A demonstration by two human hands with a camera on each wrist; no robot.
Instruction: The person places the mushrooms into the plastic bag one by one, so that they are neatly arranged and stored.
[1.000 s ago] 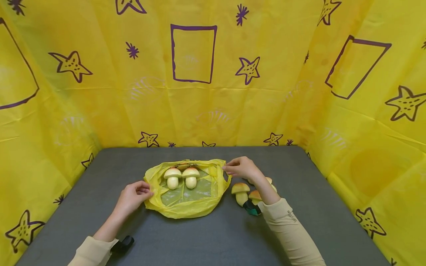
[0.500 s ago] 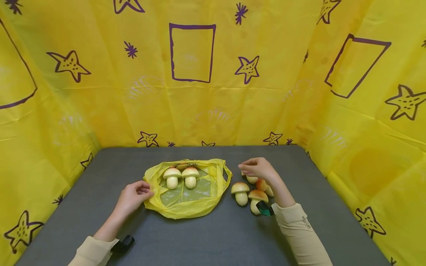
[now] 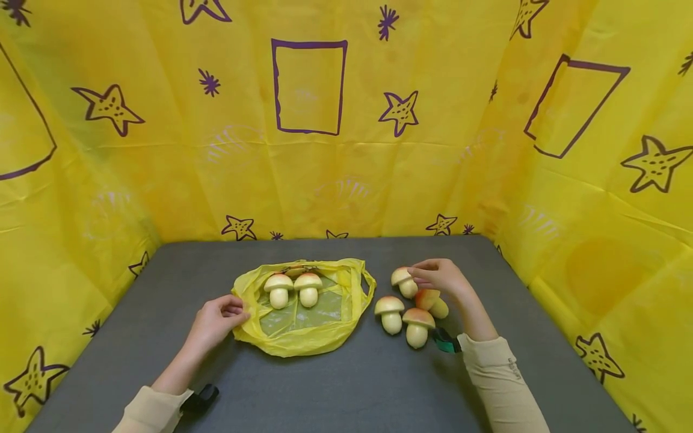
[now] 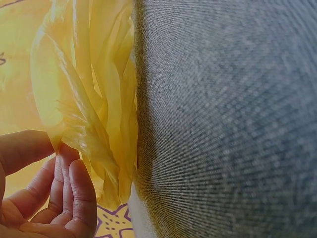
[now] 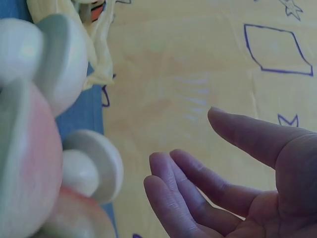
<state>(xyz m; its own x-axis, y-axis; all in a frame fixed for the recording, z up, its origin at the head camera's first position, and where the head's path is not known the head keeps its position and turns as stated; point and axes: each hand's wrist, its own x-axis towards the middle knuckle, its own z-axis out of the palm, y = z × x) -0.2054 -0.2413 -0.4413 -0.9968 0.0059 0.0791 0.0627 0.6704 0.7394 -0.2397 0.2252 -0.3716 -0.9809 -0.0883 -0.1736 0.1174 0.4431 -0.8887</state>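
My left hand (image 3: 213, 322) pinches the left rim of a yellow plastic bag (image 3: 303, 344) between thumb and fingers; the left wrist view shows the thin film caught at the fingertips. The bag lies spread with its mouth wide, and inside it are two toy mushrooms, a left one (image 3: 278, 290) and a right one (image 3: 308, 289). My right hand (image 5: 233, 183) hovers with thumb and fingers apart, holding nothing. Below and beside it lie more toy mushrooms: a far one (image 3: 404, 281), a red-capped one (image 3: 431, 302), a near-left one (image 3: 390, 314) and a near-right one (image 3: 417, 326).
Everything rests on a dark grey table (image 3: 314, 397). A yellow cloth (image 3: 346, 168) with purple starfish drawings hangs behind and along both sides. Each forearm wears a strap, the black strap (image 3: 200, 398) near the left sleeve and a green-black strap (image 3: 446, 341) near the right.
My right hand has let go of the bag's right rim and moved right, over the loose mushrooms. My left hand keeps its pinch on the bag.
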